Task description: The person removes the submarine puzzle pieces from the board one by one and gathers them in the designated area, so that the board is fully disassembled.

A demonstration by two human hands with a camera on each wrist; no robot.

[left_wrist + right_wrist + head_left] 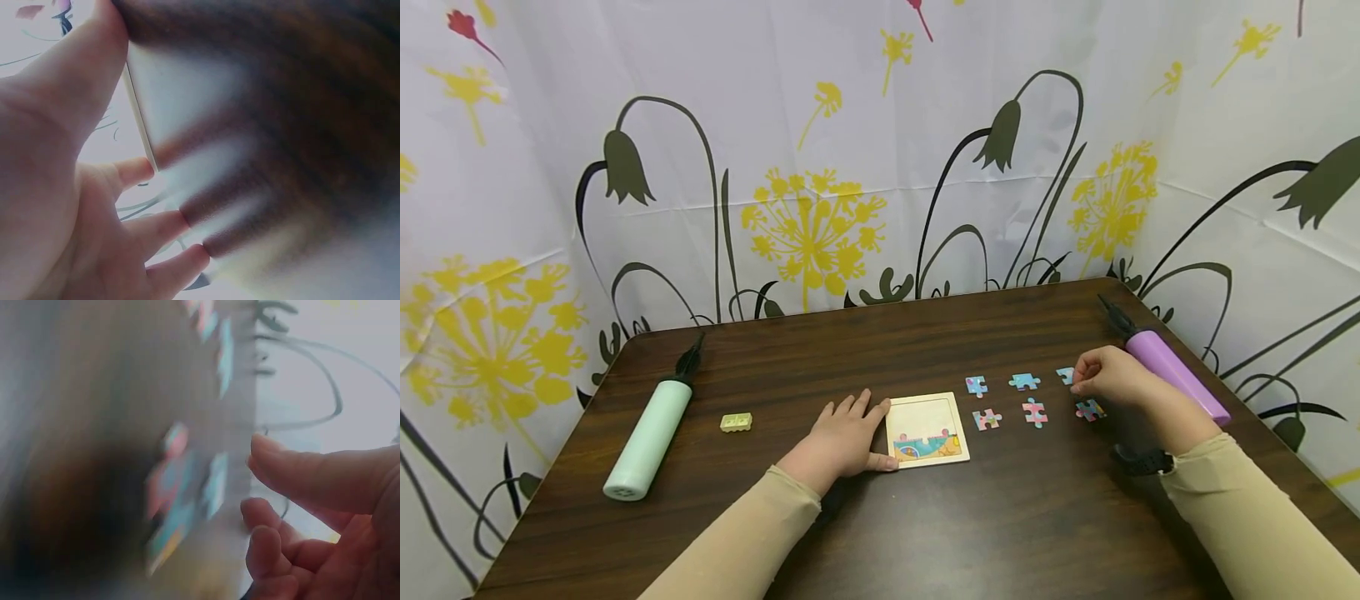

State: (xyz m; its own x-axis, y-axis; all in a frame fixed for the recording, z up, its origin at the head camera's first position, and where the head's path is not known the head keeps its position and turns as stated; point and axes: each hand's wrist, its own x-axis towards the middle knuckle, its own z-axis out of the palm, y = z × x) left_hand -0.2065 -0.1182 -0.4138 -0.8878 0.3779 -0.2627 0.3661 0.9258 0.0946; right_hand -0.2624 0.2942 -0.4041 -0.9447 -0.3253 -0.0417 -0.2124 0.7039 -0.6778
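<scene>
A square wooden puzzle tray (925,414) lies on the table, with fitted pieces (928,447) along its lower edge. My left hand (842,435) rests palm down on its left, fingers spread, index finger and thumb touching the tray's left side. Loose jigsaw pieces lie in two rows to the right of the tray. My right hand (1108,377) hovers over the far right ones, partly covering a blue piece (1064,376); a multicoloured piece (1089,410) lies just below it. In the right wrist view, a gap shows between thumb and fingers (265,531), with nothing held.
A purple hand pump (1176,375) lies right beside my right forearm. At the left lie a mint green pump (649,442) and a small yellow-green block (736,422). Behind the table's far edge hangs a flower-printed curtain (850,167).
</scene>
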